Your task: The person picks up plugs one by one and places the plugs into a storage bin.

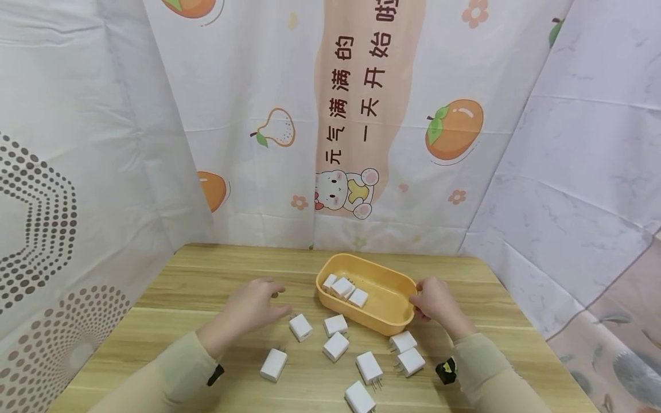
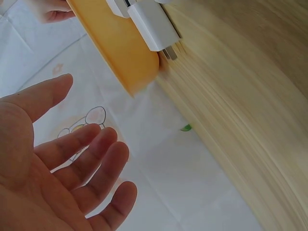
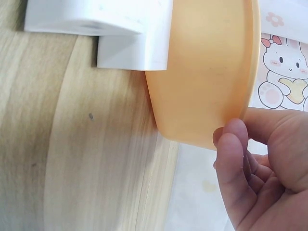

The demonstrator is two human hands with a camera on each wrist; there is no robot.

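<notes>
My right hand (image 1: 436,301) pinches the right end of an orange-yellow plastic tray (image 1: 356,314) between thumb and fingers, at its rim. In the right wrist view the fingertips lie against the tray wall (image 3: 207,96). Several white charger plugs (image 1: 342,287) sit at the tray's left end. My left hand (image 1: 253,307) holds nothing and hovers over the table, left of the tray, its fingers apart and loosely bent. Nearest to it is a white charger plug (image 1: 300,327). The left wrist view shows the bare palm (image 2: 62,183) and a charger plug (image 2: 154,24) with metal prongs.
More white charger plugs lie loose in front of the tray, among them one at left (image 1: 273,365), one at front (image 1: 360,397) and a touching pair (image 1: 410,361) at right. The wooden table (image 1: 206,275) ends at a printed curtain (image 1: 258,223) behind.
</notes>
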